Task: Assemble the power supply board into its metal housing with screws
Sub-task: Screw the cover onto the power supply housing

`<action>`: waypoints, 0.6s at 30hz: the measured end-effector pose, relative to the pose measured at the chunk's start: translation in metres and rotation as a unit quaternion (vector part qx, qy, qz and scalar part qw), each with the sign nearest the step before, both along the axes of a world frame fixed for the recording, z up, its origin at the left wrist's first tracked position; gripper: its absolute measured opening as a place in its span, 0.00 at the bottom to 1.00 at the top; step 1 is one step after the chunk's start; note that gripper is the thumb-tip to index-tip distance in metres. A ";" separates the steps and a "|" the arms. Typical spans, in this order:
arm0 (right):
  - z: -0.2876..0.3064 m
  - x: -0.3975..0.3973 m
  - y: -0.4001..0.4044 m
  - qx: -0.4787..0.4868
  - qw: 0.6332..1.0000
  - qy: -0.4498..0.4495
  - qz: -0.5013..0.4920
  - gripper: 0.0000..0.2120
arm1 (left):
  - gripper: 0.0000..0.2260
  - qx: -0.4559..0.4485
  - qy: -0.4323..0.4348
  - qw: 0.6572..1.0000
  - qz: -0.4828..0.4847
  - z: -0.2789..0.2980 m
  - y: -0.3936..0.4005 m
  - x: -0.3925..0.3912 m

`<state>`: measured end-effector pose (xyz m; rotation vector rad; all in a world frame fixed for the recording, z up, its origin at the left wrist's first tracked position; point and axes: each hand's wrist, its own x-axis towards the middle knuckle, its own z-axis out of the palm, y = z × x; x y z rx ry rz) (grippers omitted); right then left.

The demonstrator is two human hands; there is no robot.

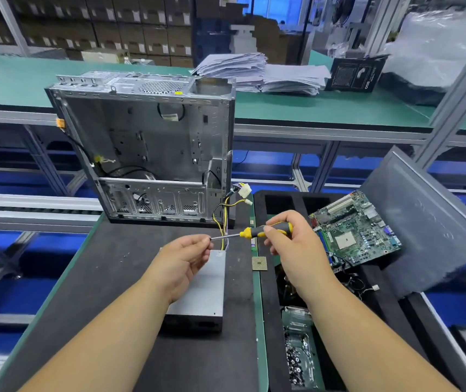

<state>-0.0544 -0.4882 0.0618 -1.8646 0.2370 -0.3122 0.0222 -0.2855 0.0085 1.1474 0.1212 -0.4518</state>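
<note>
An open metal computer housing (152, 148) stands upright at the back of the black mat. The grey power supply box (206, 290) lies flat in front of it, its yellow and black wires (223, 213) running up toward the housing. My right hand (291, 244) grips the yellow and black handle of a screwdriver (254, 232). My left hand (186, 256) hovers above the power supply with its fingertips pinched at the screwdriver's tip; whether a screw sits there is too small to tell.
A green motherboard (356, 227) leans in the black foam tray (262, 306) at right, beside a grey metal side panel (424, 222). A CPU chip (259, 263) lies at the mat's edge. Loose screws (296, 363) fill a tray compartment. Paper stacks (260, 72) sit on the far green bench.
</note>
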 end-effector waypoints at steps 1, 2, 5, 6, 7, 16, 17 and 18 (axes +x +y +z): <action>0.001 0.004 0.001 0.002 1.000 0.001 -0.006 0.03 | 0.03 0.013 -0.017 1.000 -0.007 0.000 0.001 0.004; 0.001 0.007 0.002 0.005 1.000 0.001 -0.014 0.04 | 0.03 0.025 -0.032 0.999 -0.012 -0.001 0.002 0.008; 0.002 0.017 0.007 0.007 0.999 0.004 -0.033 0.07 | 0.04 0.048 -0.066 0.996 -0.025 -0.004 0.005 0.021; 0.002 0.020 0.009 0.002 0.999 0.005 -0.037 0.07 | 0.04 0.051 -0.074 0.995 -0.031 -0.006 0.006 0.024; 0.003 0.024 0.010 -0.007 0.999 0.007 -0.040 0.07 | 0.04 0.054 -0.080 0.995 -0.039 -0.007 0.008 0.028; 0.008 0.052 0.020 -0.194 0.976 0.088 -0.039 0.05 | 0.17 0.406 -0.329 0.827 -0.205 -0.027 0.017 0.067; 0.009 0.055 0.022 -0.222 0.969 0.101 -0.034 0.05 | 0.18 0.433 -0.359 0.792 -0.237 -0.029 0.016 0.070; 0.011 0.059 0.025 -0.241 0.964 0.111 -0.031 0.05 | 0.18 0.448 -0.382 0.765 -0.260 -0.031 0.013 0.072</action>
